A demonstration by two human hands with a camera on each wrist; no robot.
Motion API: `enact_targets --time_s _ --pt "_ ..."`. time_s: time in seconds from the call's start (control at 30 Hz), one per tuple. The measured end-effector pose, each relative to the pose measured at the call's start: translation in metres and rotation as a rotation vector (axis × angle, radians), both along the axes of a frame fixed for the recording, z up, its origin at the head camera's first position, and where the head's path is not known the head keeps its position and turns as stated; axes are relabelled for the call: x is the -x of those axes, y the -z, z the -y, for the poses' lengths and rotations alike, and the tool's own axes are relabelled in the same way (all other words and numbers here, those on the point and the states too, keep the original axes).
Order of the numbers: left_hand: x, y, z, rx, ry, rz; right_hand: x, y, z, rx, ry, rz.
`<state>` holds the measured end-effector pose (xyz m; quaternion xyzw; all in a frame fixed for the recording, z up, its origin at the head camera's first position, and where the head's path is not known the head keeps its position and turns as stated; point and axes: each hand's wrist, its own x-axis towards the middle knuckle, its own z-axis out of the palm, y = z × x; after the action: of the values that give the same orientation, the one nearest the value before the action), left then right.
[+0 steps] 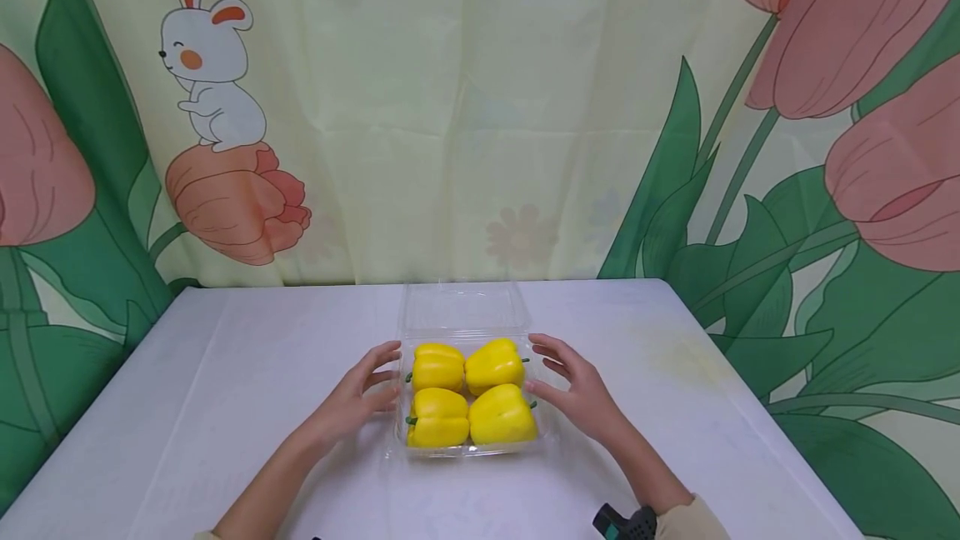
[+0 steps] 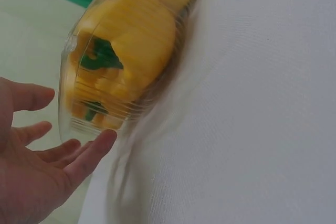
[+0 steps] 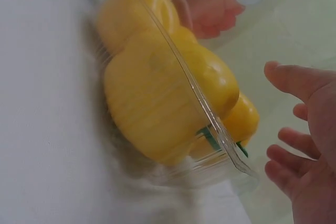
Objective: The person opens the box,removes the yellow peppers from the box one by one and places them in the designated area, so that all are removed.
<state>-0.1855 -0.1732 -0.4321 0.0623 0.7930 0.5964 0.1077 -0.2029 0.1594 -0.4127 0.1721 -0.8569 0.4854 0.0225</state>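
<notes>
Before you, a white table (image 1: 225, 407) bears a clear container (image 1: 472, 452), its lid (image 1: 465, 311) open behind. Your left hand (image 1: 356, 398) and right hand (image 1: 577, 394) flank it, fingers apart, gripping nothing; whether fingertips touch, you cannot tell. Four yellow peppers (image 1: 502, 417) sit inside, two by two. You seem to be handling the filled container; gripping it calls for even, gentle pressure from both sides.

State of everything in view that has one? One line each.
Container, open, loaded, upright
Lid, swung back at the container's far side
Peppers, four, whole, lying two by two in the container, stems pointing outward
Left hand, fingers spread at the container's left side, contact unclear
Right hand, fingers apart at its right side, not gripping
Cloth, spread, faintly creased
Backdrop, hanging, lightly wrinkled
</notes>
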Motion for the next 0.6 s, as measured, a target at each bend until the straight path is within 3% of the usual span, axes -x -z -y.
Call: enact_targets --time_s 0.37,0.6 --pt "0.013 0.002 -0.004 -0.019 -0.055 0.041 0.007 -0.003 0.003 -0.037 -0.031 -0.023" --pt "0.019 0.001 -0.005 -0.009 -0.045 0.043 0.012 -0.004 0.005 -0.067 -0.059 -0.056"
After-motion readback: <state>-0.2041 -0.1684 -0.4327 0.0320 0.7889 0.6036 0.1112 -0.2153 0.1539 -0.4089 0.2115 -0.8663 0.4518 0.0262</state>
